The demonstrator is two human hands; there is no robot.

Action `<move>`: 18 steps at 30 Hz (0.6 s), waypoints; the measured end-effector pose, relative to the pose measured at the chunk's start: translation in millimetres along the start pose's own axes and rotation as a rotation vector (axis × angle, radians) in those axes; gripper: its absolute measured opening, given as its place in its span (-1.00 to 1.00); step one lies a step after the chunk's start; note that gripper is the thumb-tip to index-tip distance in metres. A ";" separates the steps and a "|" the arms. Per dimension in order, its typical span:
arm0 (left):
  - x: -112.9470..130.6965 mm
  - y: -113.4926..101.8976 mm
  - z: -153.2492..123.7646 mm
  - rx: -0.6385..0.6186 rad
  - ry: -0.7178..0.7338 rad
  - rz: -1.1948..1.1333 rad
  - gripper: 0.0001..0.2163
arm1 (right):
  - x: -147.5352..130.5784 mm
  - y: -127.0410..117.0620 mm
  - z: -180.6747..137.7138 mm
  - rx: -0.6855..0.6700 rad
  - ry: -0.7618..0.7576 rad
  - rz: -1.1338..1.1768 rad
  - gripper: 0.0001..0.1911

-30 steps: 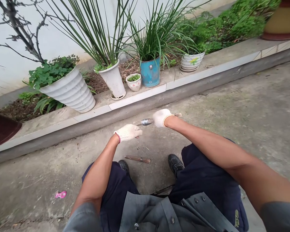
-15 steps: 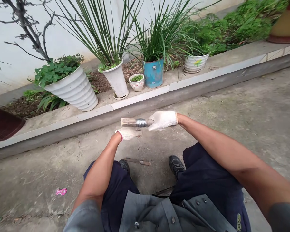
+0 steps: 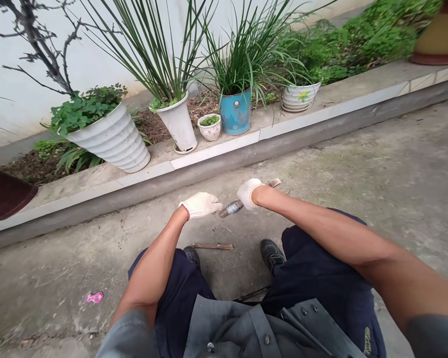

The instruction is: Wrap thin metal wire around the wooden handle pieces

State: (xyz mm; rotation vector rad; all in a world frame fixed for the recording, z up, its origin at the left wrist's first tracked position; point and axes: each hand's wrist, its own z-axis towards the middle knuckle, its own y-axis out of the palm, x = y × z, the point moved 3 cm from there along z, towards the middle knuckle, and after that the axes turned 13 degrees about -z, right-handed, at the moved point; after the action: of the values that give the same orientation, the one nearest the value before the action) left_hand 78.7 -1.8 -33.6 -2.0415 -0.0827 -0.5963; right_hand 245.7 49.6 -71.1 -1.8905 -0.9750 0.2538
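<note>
Both my hands wear white knit gloves. My right hand (image 3: 248, 193) is closed round a wooden stick (image 3: 232, 208) that has grey wire wound about its middle; the stick tilts down to the left, and its other end pokes out behind my wrist. My left hand (image 3: 200, 204) is just left of the stick's lower end, fingers curled loosely, and I cannot tell whether it touches the stick. A second thin brown stick (image 3: 212, 246) lies on the concrete between my shoes.
A raised concrete kerb (image 3: 216, 149) carries potted plants: a ribbed white pot (image 3: 110, 141), a tall white pot (image 3: 179, 124), a blue can (image 3: 235, 112) and a small bowl (image 3: 210, 128). A pink scrap (image 3: 94, 297) lies on the ground at left.
The stick was held level with its left end sticking out over my left hand. It has swung so that end now points down, and my right hand has turned with it.
</note>
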 end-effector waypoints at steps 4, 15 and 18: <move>9.7 0.4 -1.8 0.001 -0.014 -0.102 -0.58 | 14.9 -7.6 9.6 0.083 0.177 0.028 -0.62; -9.5 1.4 3.5 0.011 -0.016 -0.106 -0.63 | 45.3 -30.9 -25.9 0.258 0.014 0.725 -0.58; -13.6 -3.0 3.9 0.037 -0.015 -0.133 -0.66 | 36.3 -35.5 -44.7 0.178 -0.197 0.902 -0.55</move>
State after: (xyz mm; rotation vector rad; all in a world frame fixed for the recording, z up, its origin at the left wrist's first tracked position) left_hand 67.3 5.5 -38.8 -2.0162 -0.2380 -0.6567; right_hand 275.5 54.1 -10.5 -2.0471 -0.1416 1.0288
